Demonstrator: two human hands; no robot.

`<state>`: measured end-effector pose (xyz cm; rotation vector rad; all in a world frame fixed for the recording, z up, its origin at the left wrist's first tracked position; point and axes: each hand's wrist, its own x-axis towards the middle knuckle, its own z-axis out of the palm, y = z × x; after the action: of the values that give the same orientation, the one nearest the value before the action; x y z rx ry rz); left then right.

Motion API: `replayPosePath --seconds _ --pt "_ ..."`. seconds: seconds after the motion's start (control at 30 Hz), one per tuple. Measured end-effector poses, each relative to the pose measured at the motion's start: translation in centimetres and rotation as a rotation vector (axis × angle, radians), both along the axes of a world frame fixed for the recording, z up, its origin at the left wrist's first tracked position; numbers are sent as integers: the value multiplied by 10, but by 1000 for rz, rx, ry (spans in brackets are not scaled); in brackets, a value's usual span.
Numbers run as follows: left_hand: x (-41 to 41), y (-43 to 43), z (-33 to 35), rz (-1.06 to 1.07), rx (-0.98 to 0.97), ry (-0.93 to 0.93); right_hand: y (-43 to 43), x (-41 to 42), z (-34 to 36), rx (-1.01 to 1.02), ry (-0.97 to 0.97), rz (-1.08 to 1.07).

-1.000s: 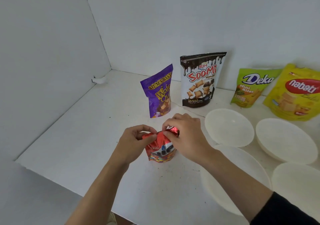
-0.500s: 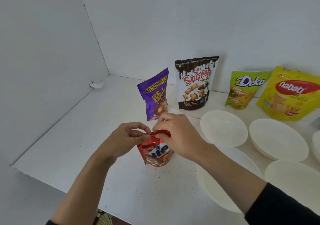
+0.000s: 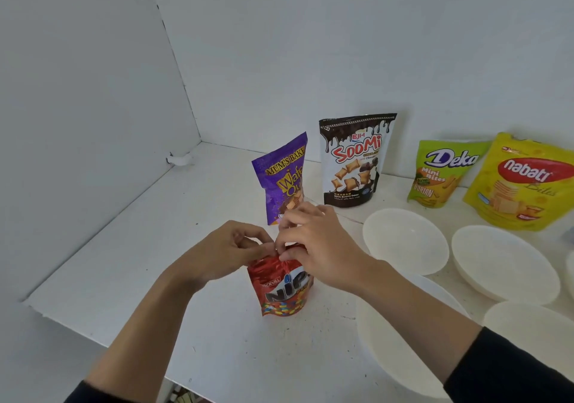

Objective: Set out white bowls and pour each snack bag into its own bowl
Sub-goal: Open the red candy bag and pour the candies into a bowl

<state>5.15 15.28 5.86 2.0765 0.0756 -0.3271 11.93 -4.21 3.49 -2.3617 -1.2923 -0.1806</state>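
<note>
A small red Nips bag (image 3: 281,290) stands upright on the white table, near its front. My left hand (image 3: 228,248) and my right hand (image 3: 316,244) both pinch the bag's top edge, thumbs almost touching. Behind it stand a purple wafer bag (image 3: 284,178), a dark Soomi bag (image 3: 354,160), a green Deka bag (image 3: 441,172) and a yellow Nabati bag (image 3: 525,185). Several white bowls lie to the right: one (image 3: 403,241) behind my right forearm, one (image 3: 503,262) further right, one (image 3: 388,340) partly under my forearm, one (image 3: 534,322) at the right edge.
White walls close the table at the left and the back, meeting in a corner (image 3: 198,141). A small white scrap (image 3: 181,159) lies at the foot of the left wall. The table's front edge (image 3: 93,337) runs diagonally below my left arm.
Both hands have stayed pinched on the red bag's top; the bag now shows more of its front and stands taller. The view has shifted slightly.
</note>
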Motion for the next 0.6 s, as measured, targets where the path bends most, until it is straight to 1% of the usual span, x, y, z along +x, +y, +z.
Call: replayPosePath --seconds 0.13,0.3,0.4,0.6 --pt "3 6 -1 -55 -115 62 -8 1 -11 124 25 1" --pt "5 -4 -10 88 -198 92 -16 -2 -15 159 -14 -63" --pt "4 -10 -10 123 -142 50 -19 -2 -16 128 -7 -60" --pt "3 -17 -11 296 116 -111 -24 -7 -6 80 60 -26"
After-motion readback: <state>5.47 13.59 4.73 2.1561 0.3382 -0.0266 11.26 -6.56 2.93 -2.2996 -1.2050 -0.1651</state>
